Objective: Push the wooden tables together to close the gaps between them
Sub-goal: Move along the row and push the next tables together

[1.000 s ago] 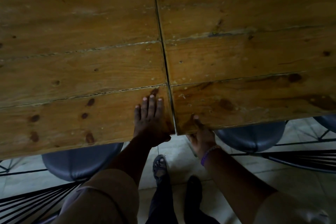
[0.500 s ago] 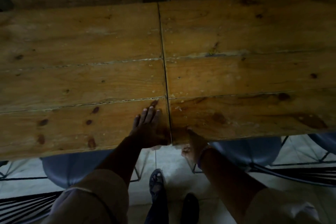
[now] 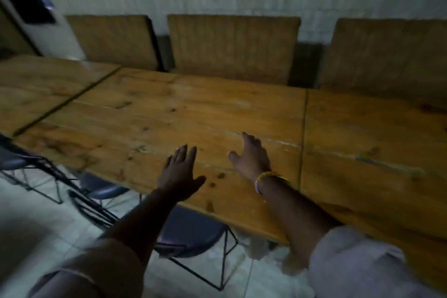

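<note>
item: row of three wooden tables along a far wall, seen from the near side.

middle table [image 3: 183, 113]: plank top, bare. both hands are over its near half.

right table [image 3: 372, 133]: its edge lies against the middle table. the seam [image 3: 303, 133] between them reads as a thin dark line only; judged closed, or very nearly so.

left table [image 3: 36, 89]: stands at a slight angle to the middle one. a dark gap [image 3: 70, 101] runs diagonally between them, plainly wider than the right seam; judged still open.

left hand [image 3: 177, 173]: open, fingers straight and together, thumb out, palm down over the near edge of the middle table. whether it touches the wood cannot be told; the picture is blurred.

right hand [image 3: 251, 157]: open, fingers loosely spread, palm down, further in on the same top; a coloured bracelet [image 3: 266, 180] on the wrist. contact likewise unclear. neither hand grips anything.

also present: wooden bench backs [image 3: 232, 48] behind the tables, blue chairs [image 3: 191, 232] with black wire frames tucked under the near edge.

progress, as a judgement: one join done, one left. remaining work is to shift the middle and left tables together until the left gap shuts.
</note>
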